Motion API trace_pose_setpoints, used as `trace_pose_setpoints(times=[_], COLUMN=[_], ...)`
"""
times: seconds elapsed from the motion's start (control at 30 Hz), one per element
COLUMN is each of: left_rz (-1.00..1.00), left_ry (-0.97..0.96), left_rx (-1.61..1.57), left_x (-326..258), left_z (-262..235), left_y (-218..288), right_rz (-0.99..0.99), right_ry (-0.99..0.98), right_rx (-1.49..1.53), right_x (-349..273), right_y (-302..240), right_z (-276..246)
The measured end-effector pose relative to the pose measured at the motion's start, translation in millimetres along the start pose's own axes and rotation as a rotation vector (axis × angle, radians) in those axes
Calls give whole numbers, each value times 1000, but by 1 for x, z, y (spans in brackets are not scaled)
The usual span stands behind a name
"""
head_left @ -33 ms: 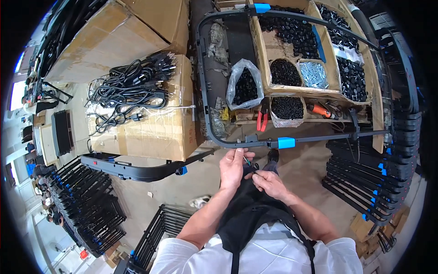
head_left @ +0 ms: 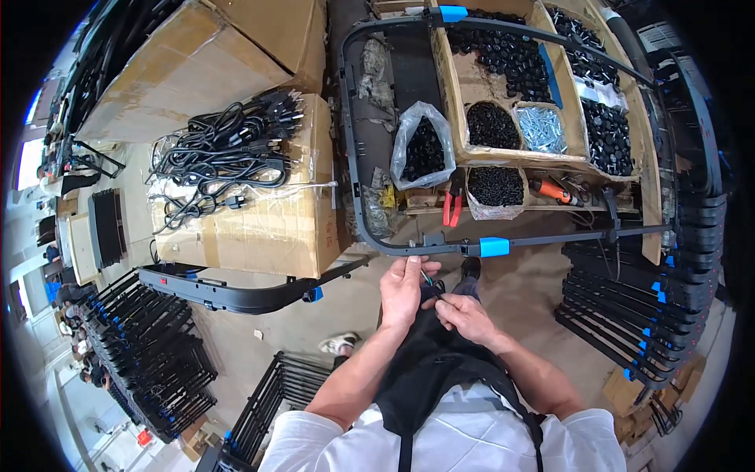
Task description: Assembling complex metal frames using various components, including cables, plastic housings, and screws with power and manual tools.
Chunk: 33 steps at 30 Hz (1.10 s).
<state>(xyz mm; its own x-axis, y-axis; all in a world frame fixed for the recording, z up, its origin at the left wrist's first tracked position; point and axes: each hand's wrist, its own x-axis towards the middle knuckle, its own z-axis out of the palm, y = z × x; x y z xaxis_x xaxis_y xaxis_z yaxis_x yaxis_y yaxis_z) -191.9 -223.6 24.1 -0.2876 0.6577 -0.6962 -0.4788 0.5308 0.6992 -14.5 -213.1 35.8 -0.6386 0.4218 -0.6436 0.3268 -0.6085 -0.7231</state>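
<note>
My left hand [head_left: 400,293] is closed, thumb and forefinger pinching thin coloured wires [head_left: 428,278] just below the lower tube of a black metal frame [head_left: 371,241]. Close by, my right hand [head_left: 465,315] is closed too, its fingertips pinching a black cable [head_left: 438,289] where those wires come out. Part of the cable is hidden by the fingers and lost against my black apron [head_left: 440,374]. The frame, with bright blue sleeves [head_left: 494,247] on its tubes, lies in front of me across the workbench.
A wooden tray [head_left: 519,160] of screws and black caps stands ahead, with red-handled pliers [head_left: 452,208] and an orange power tool [head_left: 550,189] nearby. Black power cords [head_left: 236,149] lie on a cardboard box [head_left: 259,240] at left. Stacked black frames [head_left: 629,315] stand right; a white shoe [head_left: 340,343] shows lower left.
Both hands stay almost in place, with the wires shifting only slightly. At the lower left the white shoe has moved a little up and left, and a dark trouser leg now shows beside it.
</note>
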Motion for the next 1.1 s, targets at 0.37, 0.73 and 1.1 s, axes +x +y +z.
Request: trace_pose_setpoints(times=[0.37, 0.73, 1.1], left_rz=[139, 184, 3], left_ry=[-33, -377, -394], left_rx=[243, 446, 81], left_x=[-20, -39, -32], left_z=[-101, -94, -101], left_y=[-66, -78, -65], right_rz=[9, 67, -99], right_ry=[67, 198, 312], right_rx=[255, -954, -221], right_x=[43, 23, 150], right_y=[-14, -169, -123], right_z=[12, 23, -75])
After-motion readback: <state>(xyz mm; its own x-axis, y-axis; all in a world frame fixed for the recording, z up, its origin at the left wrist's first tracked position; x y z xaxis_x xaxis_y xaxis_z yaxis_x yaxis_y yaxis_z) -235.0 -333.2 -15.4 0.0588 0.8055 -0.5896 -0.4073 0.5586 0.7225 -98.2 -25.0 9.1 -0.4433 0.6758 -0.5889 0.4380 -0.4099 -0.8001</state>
